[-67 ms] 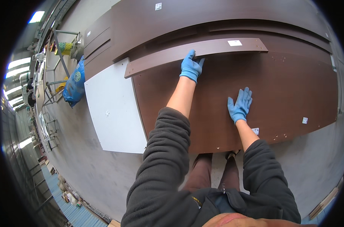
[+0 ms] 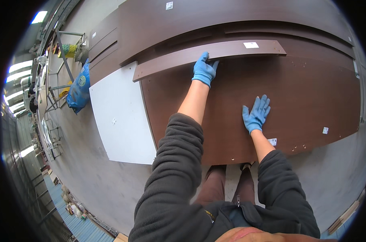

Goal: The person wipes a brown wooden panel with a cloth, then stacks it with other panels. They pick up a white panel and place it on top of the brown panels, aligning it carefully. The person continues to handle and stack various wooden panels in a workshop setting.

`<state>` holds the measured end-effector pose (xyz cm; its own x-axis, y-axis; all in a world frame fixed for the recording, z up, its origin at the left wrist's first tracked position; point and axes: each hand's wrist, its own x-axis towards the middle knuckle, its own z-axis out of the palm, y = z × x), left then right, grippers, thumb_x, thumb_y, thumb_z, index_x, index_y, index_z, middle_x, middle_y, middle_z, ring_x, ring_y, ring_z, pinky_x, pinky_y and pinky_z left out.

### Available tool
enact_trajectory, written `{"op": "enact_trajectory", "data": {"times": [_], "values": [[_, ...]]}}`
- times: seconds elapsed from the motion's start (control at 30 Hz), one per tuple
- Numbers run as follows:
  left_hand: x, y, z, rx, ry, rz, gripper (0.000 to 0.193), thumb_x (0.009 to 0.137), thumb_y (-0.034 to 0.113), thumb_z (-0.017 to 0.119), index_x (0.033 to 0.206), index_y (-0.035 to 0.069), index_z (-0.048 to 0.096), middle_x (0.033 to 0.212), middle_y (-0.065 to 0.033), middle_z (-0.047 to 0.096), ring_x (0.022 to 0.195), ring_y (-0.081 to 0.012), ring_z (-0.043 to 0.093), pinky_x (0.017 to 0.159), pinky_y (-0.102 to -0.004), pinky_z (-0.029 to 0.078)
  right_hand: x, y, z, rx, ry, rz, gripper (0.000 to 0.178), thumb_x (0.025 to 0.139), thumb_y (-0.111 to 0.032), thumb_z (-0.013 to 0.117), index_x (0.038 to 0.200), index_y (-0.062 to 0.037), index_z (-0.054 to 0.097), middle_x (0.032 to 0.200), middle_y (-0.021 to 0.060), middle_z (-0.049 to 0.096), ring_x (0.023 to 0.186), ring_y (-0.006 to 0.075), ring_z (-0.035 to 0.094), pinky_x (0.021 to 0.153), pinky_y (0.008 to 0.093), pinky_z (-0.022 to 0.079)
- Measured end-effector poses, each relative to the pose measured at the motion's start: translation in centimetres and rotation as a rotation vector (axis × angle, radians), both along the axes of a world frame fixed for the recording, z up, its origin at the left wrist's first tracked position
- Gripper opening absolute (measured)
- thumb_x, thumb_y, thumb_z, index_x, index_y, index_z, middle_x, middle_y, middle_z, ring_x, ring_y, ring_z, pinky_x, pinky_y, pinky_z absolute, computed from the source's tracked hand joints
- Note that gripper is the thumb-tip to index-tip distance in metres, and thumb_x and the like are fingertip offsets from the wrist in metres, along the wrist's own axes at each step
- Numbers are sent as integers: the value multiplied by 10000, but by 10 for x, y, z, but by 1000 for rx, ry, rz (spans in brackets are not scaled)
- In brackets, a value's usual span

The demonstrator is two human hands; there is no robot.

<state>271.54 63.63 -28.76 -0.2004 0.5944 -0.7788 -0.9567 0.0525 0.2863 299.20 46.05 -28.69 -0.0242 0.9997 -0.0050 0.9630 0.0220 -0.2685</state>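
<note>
My left hand (image 2: pixel 204 71), in a light blue glove, grips the near long edge of a narrow dark brown board (image 2: pixel 230 49), fingers over its upper face. The board lies crosswise above a wide brown panel (image 2: pixel 308 94), tilted slightly upward to the right; a white label (image 2: pixel 251 45) sits near its right end. Whether its far edge rests on something, I cannot tell. My right hand (image 2: pixel 256 115), gloved the same way, is spread flat on the wide panel, holding nothing. Small holes dot the panel's near edge.
A white panel (image 2: pixel 119 117) adjoins the brown one on the left. Beyond lie more dark brown boards (image 2: pixel 231 14), stacked in layers. At the far left, a blue bag (image 2: pixel 80 89) stands by a metal frame (image 2: pixel 63 56). Grey concrete floor (image 2: pixel 86 141) surrounds the panels.
</note>
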Motion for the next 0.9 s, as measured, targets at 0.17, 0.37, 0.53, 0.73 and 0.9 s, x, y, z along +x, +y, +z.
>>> {"op": "enact_trajectory", "data": {"times": [0.17,0.37,0.53,0.73,0.9], "values": [[-24,29,-33,47,20,-89,208,1038,173,688,1216,65,688,1202,-74,709,1192,-270,627,1187,-502,471,-8,-5,-8,82,-126,2,785,970,-512,634,1538,7,477,1736,246,270,1622,461,201,1295,612,188],[-24,23,4,-73,-42,-55,349,1073,276,642,1338,51,620,1352,-174,663,1281,-381,620,1093,-549,567,-8,-3,-6,115,-112,8,762,977,-503,627,1527,5,486,1731,247,284,1618,463,222,1289,613,198],[-27,-21,60,-110,309,-484,583,1076,392,600,1412,-81,556,1301,-324,675,1060,-439,752,777,-447,666,-10,-2,-5,101,-113,2,747,970,-493,638,1509,4,496,1725,258,289,1615,472,225,1284,620,208],[-31,-20,44,8,2114,-779,717,998,537,647,1494,25,572,1525,-280,556,1395,-464,541,1147,-556,430,-9,-3,-7,143,-71,9,729,957,-447,672,1508,-1,500,1719,263,305,1603,484,252,1276,626,225],[-45,-22,2,-56,2311,-1133,940,946,736,566,1638,115,425,1731,-210,310,1619,-403,229,1310,-576,135,-10,-2,-9,149,-90,15,726,954,-448,670,1506,-7,502,1717,266,309,1597,487,264,1270,632,234]]}}
